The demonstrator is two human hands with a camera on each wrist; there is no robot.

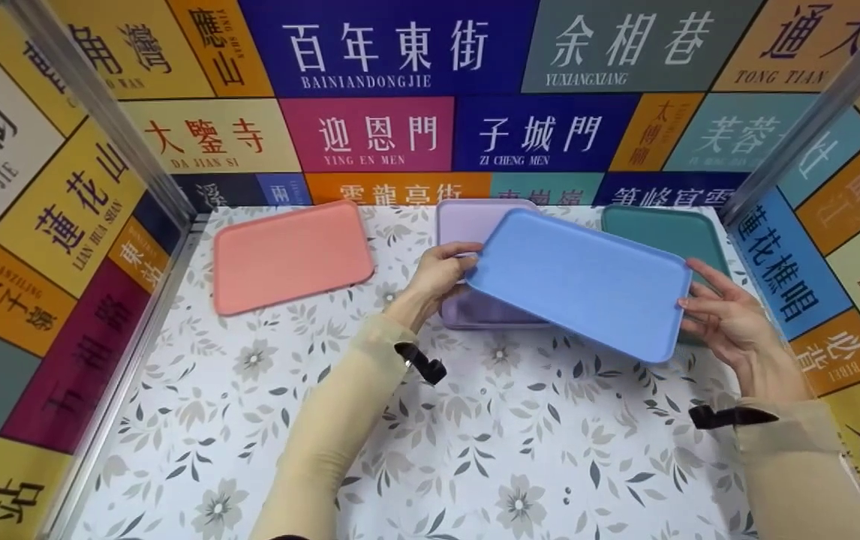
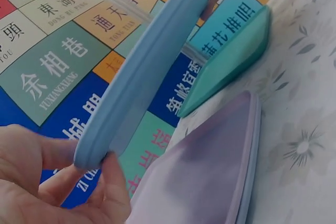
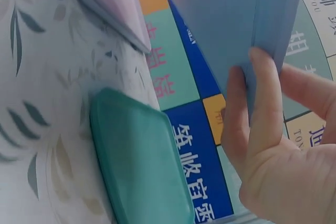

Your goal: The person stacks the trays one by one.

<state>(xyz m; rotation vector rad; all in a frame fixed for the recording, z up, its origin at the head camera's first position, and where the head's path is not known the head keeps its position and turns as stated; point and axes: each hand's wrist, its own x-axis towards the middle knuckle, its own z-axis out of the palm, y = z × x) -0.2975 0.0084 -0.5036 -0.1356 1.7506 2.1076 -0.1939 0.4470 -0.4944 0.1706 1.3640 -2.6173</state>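
Note:
A blue rectangular tray is held in the air, tilted, its right end lower in the head view. My left hand pinches its left end between thumb and fingers. On the opposite short side, my right hand grips the edge, with fingertips on the underside in the right wrist view. Below the blue tray lies a lilac tray, partly hidden; a bluish rim shows beneath it in the left wrist view. A green tray lies at the back right, partly covered from view by the blue one.
A pink tray lies at the back left of the flowered tablecloth. Panels with Chinese writing stand along the back and both sides, with metal posts at the corners.

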